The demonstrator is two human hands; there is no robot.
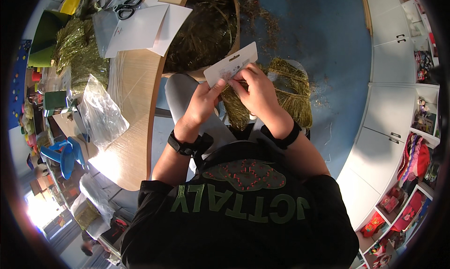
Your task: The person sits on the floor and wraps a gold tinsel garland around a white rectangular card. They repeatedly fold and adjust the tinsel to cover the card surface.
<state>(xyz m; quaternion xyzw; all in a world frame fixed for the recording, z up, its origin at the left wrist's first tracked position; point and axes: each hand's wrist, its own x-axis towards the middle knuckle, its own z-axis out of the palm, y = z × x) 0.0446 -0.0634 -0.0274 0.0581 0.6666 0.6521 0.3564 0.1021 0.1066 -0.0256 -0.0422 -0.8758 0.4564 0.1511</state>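
Note:
A white cardboard hang card [242, 58] with a slot and small print is held up above my lap. My left hand [204, 102] grips its lower left corner, thumb on the printed face. At the lower edge, my right hand [258, 89] has thumb and fingertips pinched together against the card; whether something small is between them cannot be made out. Below the hands hangs a bundle of gold-green tinsel [237, 110], partly hidden by them. More gold tinsel [293, 93] lies in a bound bundle just right of my right wrist.
A large cardboard container [236, 22] holds dark tinsel ahead. On the wooden table [140, 93] at left are black-handled scissors [127, 8], white card sheets [139, 33], a clear plastic bag [102, 110] and more tinsel [82, 51]. White cabinets [386, 110] line the right. Tinsel scraps litter the blue floor [337, 51].

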